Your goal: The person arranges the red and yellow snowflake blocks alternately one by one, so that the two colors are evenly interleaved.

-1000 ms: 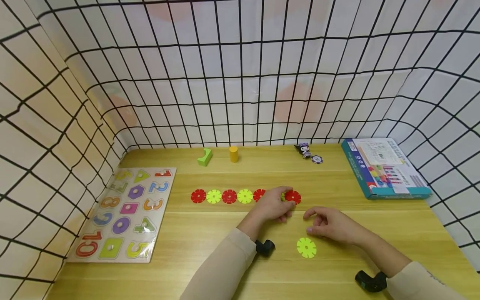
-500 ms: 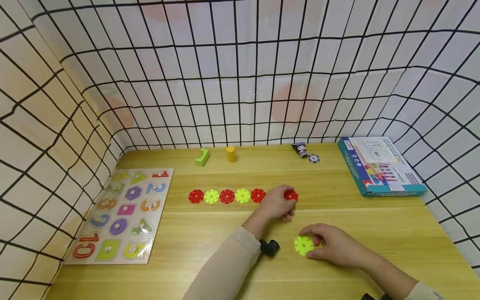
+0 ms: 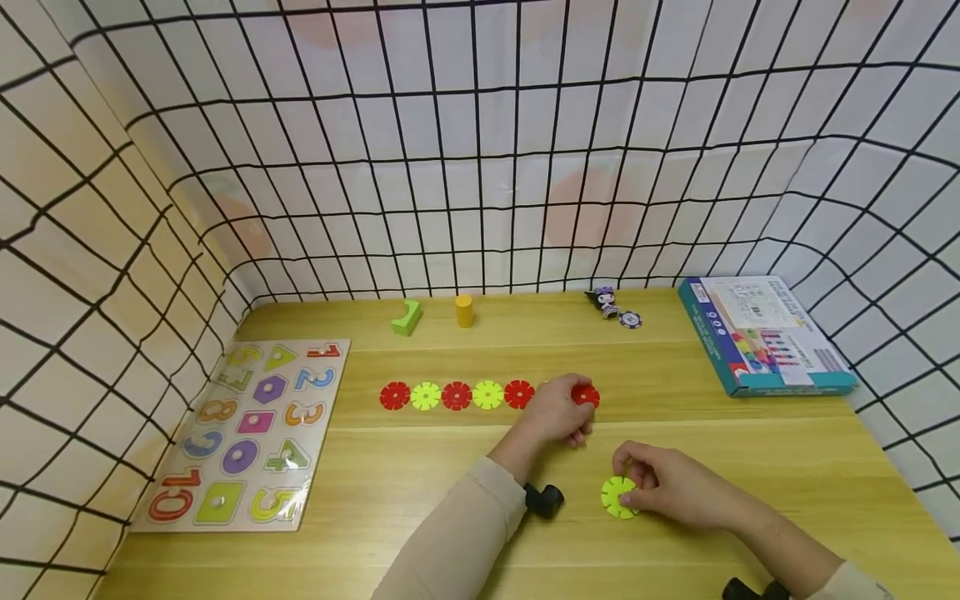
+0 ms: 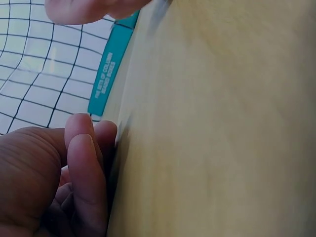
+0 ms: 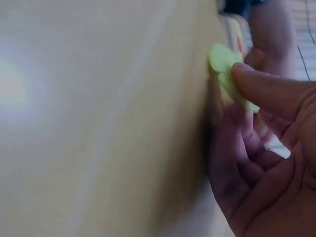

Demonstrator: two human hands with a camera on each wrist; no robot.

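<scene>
In the head view, a row of notched plastic interlocking discs lies on the table [image 3: 465, 467], red and yellow-green by turns. My left hand [image 3: 553, 410] covers part of the row near its right end. Its curved index finger and thumb sit at the edges of the last red interlocking disc [image 3: 587, 395]. My right hand [image 3: 678, 487] pinches a yellow-green interlocking disc [image 3: 617, 498] by its right side, nearer the front. The right wrist view shows the thumb on the face of this yellow-green disc [image 5: 222, 58], with fingers behind it.
A number-and-shape puzzle board [image 3: 251, 433] lies on the left. Along the back stand a green block [image 3: 407, 318], a yellow cylinder [image 3: 464, 311], a small cartoon figure [image 3: 604, 302] and a poker chip [image 3: 630, 319]. A flat box [image 3: 765, 333] lies back right, by the grid-patterned wall cloth [image 3: 495, 183].
My right hand has moved down to the yellow-green disc, taken it between thumb and fingers, and tilted it slightly. The left hand stays at the end of the row.
</scene>
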